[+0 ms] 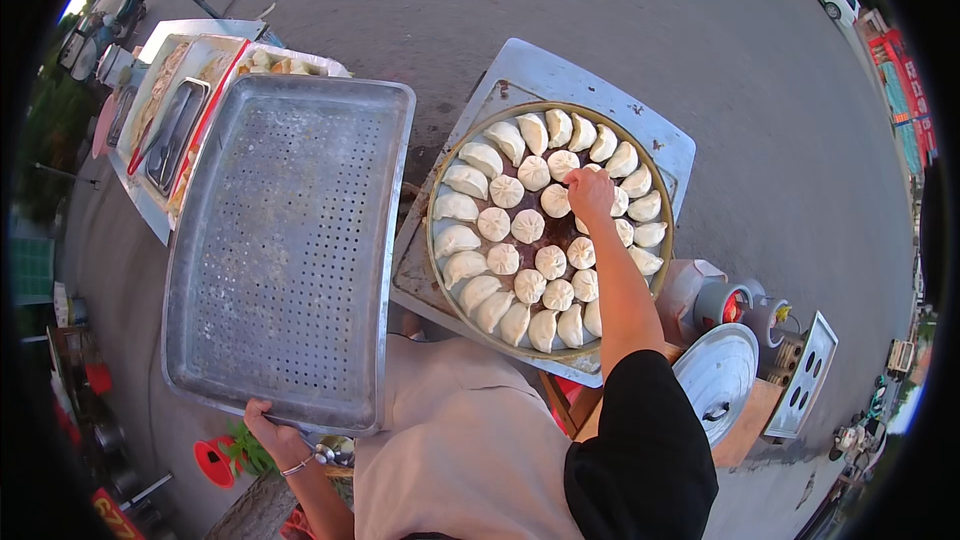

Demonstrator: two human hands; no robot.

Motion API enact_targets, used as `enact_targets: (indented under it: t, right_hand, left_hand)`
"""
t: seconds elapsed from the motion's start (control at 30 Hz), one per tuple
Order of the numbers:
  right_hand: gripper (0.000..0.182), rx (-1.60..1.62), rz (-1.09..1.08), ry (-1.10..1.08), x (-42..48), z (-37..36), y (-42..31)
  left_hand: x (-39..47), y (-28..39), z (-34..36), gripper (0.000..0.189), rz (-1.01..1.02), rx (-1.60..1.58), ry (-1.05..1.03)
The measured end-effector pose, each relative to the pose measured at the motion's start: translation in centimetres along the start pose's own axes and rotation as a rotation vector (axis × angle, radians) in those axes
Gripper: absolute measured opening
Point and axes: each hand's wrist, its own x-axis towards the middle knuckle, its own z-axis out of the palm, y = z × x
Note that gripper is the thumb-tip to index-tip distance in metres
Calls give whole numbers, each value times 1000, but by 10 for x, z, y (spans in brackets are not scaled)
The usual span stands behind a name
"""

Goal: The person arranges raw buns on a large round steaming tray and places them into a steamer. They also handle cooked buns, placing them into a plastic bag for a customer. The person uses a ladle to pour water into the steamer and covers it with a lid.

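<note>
At the near edge of a perforated metal tray [277, 240], my left hand [271, 431] grips the rim. The tray shows bare metal, with nothing lying in it. My right hand [591, 193] reaches over a large round pan [435, 270], its fingertips beside a pleated round bun [556, 201]; whether they hold dough is hidden. Crescent-shaped dumplings [465, 181] line the pan's wall. Inside them sit several pleated buns [529, 226] in loose rings around a dark patch of pan bottom. My forearm covers part of the pan's right side.
The pan rests on a metal stand top [525, 67]. Left, behind the tray, are food containers [180, 120] with tongs. At right stand a large metal lid [718, 382], gas cylinders [721, 304] and a metal plate with oval holes [802, 379]. A red bucket [214, 463] is lower left.
</note>
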Motion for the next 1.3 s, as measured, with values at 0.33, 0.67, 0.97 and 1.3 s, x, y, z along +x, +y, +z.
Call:
enact_targets:
  t: [0.33, 0.67, 0.97, 1.3]
  right_hand:
    - [24, 5, -31, 88, -2, 7, 8]
    - [6, -55, 84, 289, -66, -53, 88]
    - [40, -21, 31, 200, -92, -26, 53]
    - [39, 141, -91, 241, -90, -16, 39]
  left_hand:
    - [-13, 1, 28, 10, -47, -45, 110]
    - [-4, -3, 21, 13, 15, 27, 108]
    - [0, -2, 30, 10, -15, 43, 27]
    - [-7, -10, 7, 15, -46, 1, -87]
